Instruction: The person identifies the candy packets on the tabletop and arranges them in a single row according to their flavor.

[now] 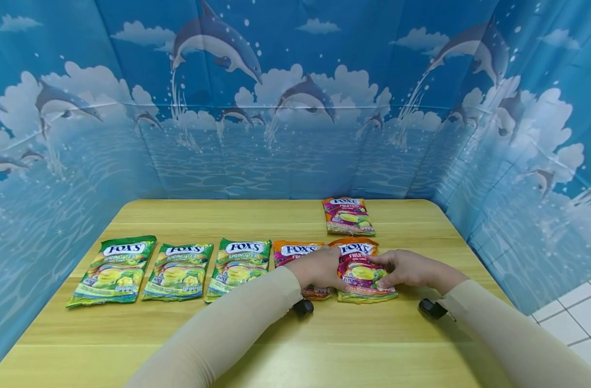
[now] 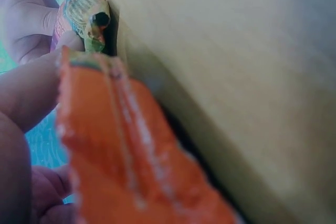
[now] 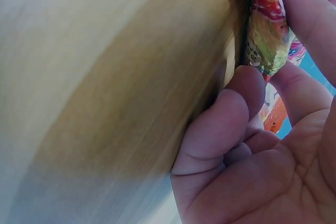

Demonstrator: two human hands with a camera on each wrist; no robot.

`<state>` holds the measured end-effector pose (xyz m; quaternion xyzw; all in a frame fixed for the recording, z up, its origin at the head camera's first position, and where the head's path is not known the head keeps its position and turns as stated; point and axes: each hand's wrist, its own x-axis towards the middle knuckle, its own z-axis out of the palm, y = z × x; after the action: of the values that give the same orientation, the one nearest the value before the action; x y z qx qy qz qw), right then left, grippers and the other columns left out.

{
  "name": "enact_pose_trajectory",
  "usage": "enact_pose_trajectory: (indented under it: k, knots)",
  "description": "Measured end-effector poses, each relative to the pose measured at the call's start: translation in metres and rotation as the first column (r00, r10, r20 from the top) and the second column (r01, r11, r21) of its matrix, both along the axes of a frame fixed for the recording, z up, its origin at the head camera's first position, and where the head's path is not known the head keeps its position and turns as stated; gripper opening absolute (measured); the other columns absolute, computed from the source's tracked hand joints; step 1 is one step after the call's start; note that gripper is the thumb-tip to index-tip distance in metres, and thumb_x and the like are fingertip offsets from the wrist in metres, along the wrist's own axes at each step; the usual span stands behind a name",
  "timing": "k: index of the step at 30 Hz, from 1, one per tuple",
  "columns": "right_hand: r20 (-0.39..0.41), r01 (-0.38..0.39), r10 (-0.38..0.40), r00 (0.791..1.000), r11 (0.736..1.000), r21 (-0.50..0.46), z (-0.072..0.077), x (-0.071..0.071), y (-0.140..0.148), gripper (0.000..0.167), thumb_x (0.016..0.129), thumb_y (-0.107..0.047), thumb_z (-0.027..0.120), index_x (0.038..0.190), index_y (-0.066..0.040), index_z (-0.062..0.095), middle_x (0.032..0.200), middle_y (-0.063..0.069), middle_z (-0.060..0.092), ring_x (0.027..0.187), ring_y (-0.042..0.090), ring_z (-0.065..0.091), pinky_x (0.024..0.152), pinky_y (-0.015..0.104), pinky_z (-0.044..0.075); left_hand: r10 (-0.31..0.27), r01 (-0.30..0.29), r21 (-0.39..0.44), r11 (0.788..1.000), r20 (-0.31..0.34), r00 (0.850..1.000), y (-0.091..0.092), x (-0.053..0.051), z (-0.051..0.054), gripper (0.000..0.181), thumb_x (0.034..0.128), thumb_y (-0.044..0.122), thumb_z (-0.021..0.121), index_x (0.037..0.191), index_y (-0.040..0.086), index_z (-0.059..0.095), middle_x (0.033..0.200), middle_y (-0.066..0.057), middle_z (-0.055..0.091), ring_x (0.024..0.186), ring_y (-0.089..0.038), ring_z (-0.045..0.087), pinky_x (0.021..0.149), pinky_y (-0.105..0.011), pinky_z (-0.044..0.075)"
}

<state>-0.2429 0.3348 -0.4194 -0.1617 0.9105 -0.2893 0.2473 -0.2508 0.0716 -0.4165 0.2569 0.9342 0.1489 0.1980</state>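
In the head view a purple-and-orange Fox's Fruits candy bag [image 1: 360,272] lies flat on the table between both hands. My left hand [image 1: 319,268] grips its left edge, thumb near the lower corner, and passes over a neighbouring Fruits bag [image 1: 300,249], hiding much of it. From the other side my right hand [image 1: 411,269] holds the right edge, thumb on the printed front. The right wrist view shows curled fingers [image 3: 220,124] at the edge of the bag [image 3: 270,35]. Close up in the left wrist view is an orange wrapper [image 2: 121,140], with the left thumb beside it.
Three green Fox's Spring Tea bags [image 1: 113,272], [image 1: 178,272], [image 1: 239,264] lie in a row on the left of the wooden table [image 1: 130,334]. Another Fruits bag [image 1: 348,216] lies near the back edge. A dolphin-printed curtain [image 1: 295,151] surrounds the table's far sides.
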Motion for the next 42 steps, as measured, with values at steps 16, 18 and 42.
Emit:
enact_pose_trajectory:
  k: [16, 18, 42]
  knots:
    - [-0.009, -0.008, 0.008, 1.0, 1.0, 0.0, -0.0007, 0.0, 0.0005, 0.081, 0.092, -0.03, 0.083, 0.159, -0.003, 0.045, 0.161, 0.032, 0.04, 0.147, 0.053, 0.037, 0.118, 0.066, 0.038, 0.005, -0.005, -0.012, 1.0, 0.0, 1.0, 0.0007, 0.001, 0.0017, 0.106, 0.0873, 0.062, 0.079, 0.166, 0.01, 0.031, 0.17, -0.006, 0.038, 0.155, -0.023, 0.041, 0.126, -0.04, 0.038]
    - [-0.009, -0.007, 0.007, 1.0, 1.0, 0.001, -0.0002, 0.0004, 0.0002, 0.081, 0.092, -0.029, 0.083, 0.159, -0.002, 0.045, 0.161, 0.032, 0.04, 0.147, 0.053, 0.038, 0.118, 0.066, 0.038, 0.006, -0.006, -0.011, 1.0, 0.001, 1.0, 0.0006, 0.0009, 0.0016, 0.106, 0.0874, 0.061, 0.079, 0.166, 0.011, 0.03, 0.17, -0.006, 0.038, 0.155, -0.023, 0.04, 0.126, -0.04, 0.038]
    - [-0.014, -0.001, 0.001, 1.0, 1.0, 0.009, -0.0034, 0.0007, 0.0007, 0.081, 0.093, -0.03, 0.082, 0.159, -0.004, 0.044, 0.16, 0.032, 0.042, 0.145, 0.051, 0.04, 0.118, 0.067, 0.036, -0.007, 0.007, -0.005, 1.0, 0.015, 1.0, -0.0005, 0.0004, 0.0023, 0.109, 0.0878, 0.059, 0.08, 0.168, 0.008, 0.025, 0.171, -0.01, 0.035, 0.156, -0.024, 0.039, 0.126, -0.041, 0.038]
